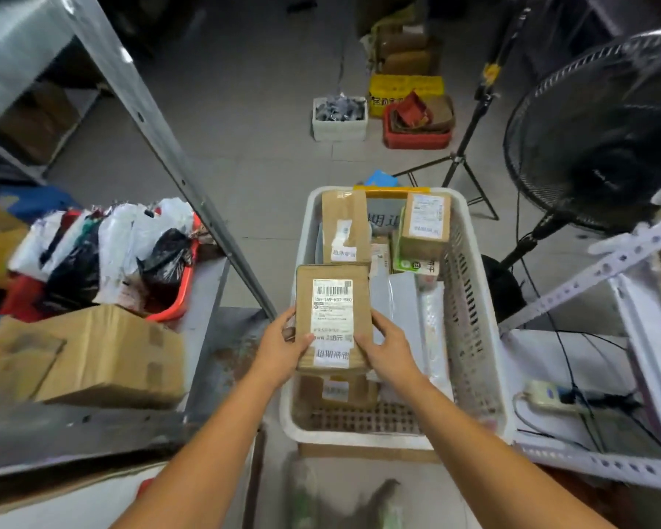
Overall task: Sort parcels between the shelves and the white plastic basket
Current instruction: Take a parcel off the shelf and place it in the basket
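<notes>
Forearms reach forward side by side over the white plastic basket [470, 299]. The left hand [283, 347] and right hand [388, 347] grip a labelled brown parcel [334, 299] by its lower sides, label up, seemingly above the basket's contents.

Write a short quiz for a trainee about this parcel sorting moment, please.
1. True or false: the left hand and the right hand both hold the labelled cardboard parcel.
2. The parcel is held: A) over the white plastic basket; B) on a shelf; C) on the floor.
3. Fill in: the pedestal fan to the right of the basket is ___ in colour.

Key: 1 true; 2 A; 3 black.
</notes>
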Demonstrator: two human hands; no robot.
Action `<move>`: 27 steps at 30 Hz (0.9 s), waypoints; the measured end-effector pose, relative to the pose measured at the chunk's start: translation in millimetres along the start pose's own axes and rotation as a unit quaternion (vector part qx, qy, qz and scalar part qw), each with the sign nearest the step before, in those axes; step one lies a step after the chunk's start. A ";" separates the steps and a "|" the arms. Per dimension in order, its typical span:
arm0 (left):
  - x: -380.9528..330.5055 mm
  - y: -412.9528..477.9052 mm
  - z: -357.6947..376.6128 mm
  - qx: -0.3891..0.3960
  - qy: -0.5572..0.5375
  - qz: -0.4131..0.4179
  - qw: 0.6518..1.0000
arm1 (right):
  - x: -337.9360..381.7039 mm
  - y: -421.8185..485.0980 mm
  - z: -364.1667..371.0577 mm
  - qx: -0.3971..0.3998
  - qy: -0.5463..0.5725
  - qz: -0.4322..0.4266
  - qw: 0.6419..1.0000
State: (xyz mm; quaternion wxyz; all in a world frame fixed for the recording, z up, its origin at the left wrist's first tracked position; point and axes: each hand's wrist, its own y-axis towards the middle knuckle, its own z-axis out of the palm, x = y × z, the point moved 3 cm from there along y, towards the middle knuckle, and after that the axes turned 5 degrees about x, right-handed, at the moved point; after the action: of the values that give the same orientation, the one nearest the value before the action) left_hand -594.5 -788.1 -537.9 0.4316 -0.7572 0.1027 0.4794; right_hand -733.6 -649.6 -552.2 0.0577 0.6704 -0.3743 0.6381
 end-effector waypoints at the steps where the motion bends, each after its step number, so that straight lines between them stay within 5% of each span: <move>1: 5.2 9.8 -0.5 0.001 0.004 -0.004 1.000 | -6.2 7.3 2.7 -0.003 -0.004 0.006 1.000; 16: 29.7 78.0 12.5 0.015 0.134 -0.046 0.990 | -46.0 58.7 11.7 -0.018 -0.045 0.032 0.998; 22: 31.0 85.6 17.4 0.020 0.170 -0.080 0.982 | -49.9 66.5 3.6 -0.021 -0.143 0.062 0.987; 27: 12.1 71.5 13.6 0.026 0.312 -0.062 0.948 | -32.4 61.1 -15.3 0.023 -0.189 0.139 0.972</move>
State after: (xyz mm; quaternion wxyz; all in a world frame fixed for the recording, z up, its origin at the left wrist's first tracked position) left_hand -637.6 -818.1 -589.7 0.4262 -0.8624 0.1973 0.1889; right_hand -778.1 -670.9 -603.0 -0.1185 0.7214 -0.4531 0.5102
